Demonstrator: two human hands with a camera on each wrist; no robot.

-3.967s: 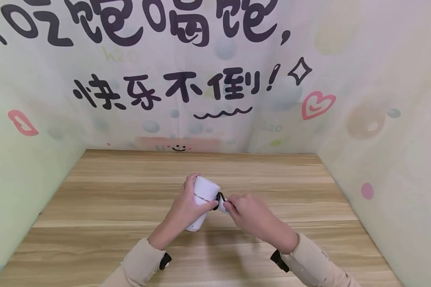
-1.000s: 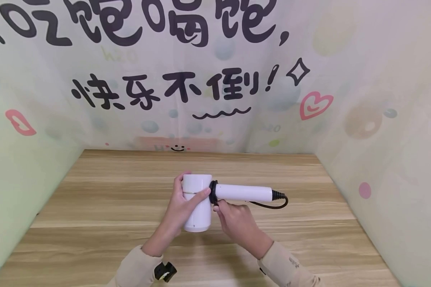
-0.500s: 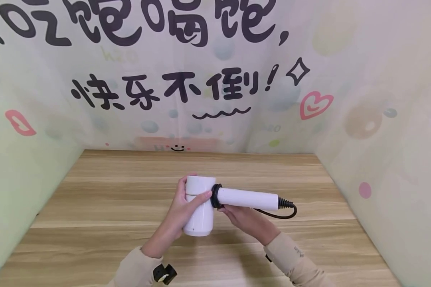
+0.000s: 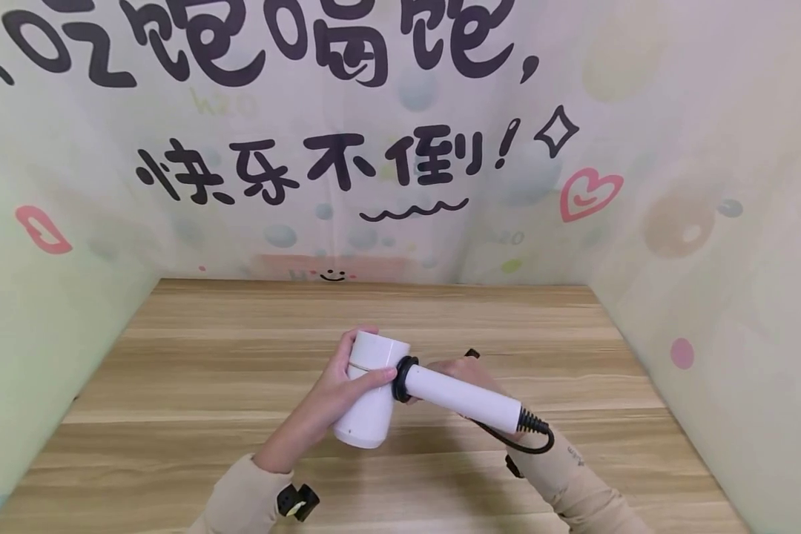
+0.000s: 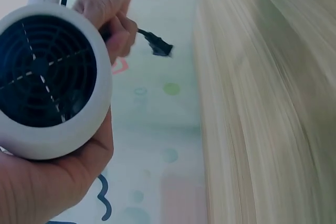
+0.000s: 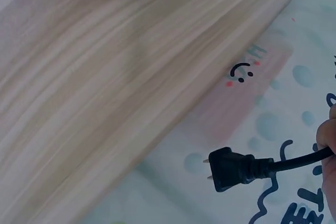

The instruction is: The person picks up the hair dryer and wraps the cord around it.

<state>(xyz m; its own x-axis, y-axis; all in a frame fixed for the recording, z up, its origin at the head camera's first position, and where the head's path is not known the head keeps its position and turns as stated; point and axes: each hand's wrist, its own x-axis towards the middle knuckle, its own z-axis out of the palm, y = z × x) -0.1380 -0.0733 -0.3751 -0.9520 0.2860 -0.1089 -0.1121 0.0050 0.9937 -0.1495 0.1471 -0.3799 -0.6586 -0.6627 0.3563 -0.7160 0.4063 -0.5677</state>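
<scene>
A white hair dryer (image 4: 370,421) is held up over the table, its handle (image 4: 463,398) slanting down to the right. My left hand (image 4: 334,391) grips the barrel, thumb across its near side. Black power cord (image 4: 403,379) is wound round the handle's base, and more of it loops from the handle's end. Behind the handle, my right hand (image 4: 475,373) pinches the cord, partly hidden. The two-pin plug (image 6: 230,169) sticks out past those fingers in the right wrist view. The dryer's round grille (image 5: 50,72) faces the left wrist camera.
The wood-grain table (image 4: 240,334) lies under both hands. A printed backdrop (image 4: 334,96) with lettering stands along its back edge, and pale panels rise at left and right. Black straps (image 4: 298,502) sit at the wrists.
The dryer has tilted, its handle swinging down to the right. My right hand has passed from below the handle to behind it, bringing the plug into sight above. The left hand keeps its grip.
</scene>
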